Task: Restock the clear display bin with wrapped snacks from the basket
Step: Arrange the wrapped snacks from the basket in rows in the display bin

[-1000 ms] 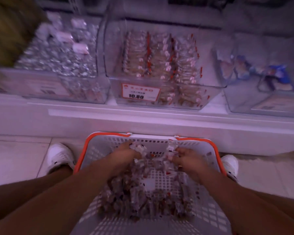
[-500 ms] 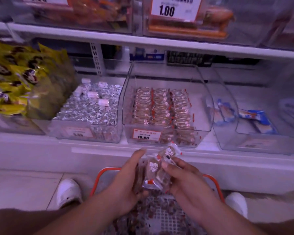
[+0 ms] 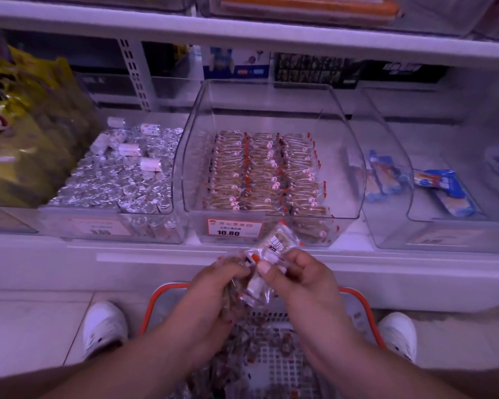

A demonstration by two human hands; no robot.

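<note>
Both hands hold one bunch of wrapped snacks (image 3: 267, 254) above the basket, just below the shelf edge. My left hand (image 3: 213, 286) grips the bunch from the left and my right hand (image 3: 303, 276) pinches it from the right. The clear display bin (image 3: 343, 156) with a 10.80 price label stands on the low shelf straight ahead, lined with neat rows of the same snacks. The white basket with an orange rim (image 3: 363, 300) sits on the floor under my arms, with many loose wrapped snacks inside.
A bin of silver-wrapped sweets (image 3: 121, 180) stands left of the display bin, with yellow bags (image 3: 18, 116) further left. Two clear bins with blue packets (image 3: 441, 188) are on the right. An upper shelf (image 3: 242, 30) overhangs. My white shoes (image 3: 104, 326) flank the basket.
My hands rose out of the basket with a bunch of snacks and now hold it higher, closer to the display bin front. The view tilted up towards the shelf.
</note>
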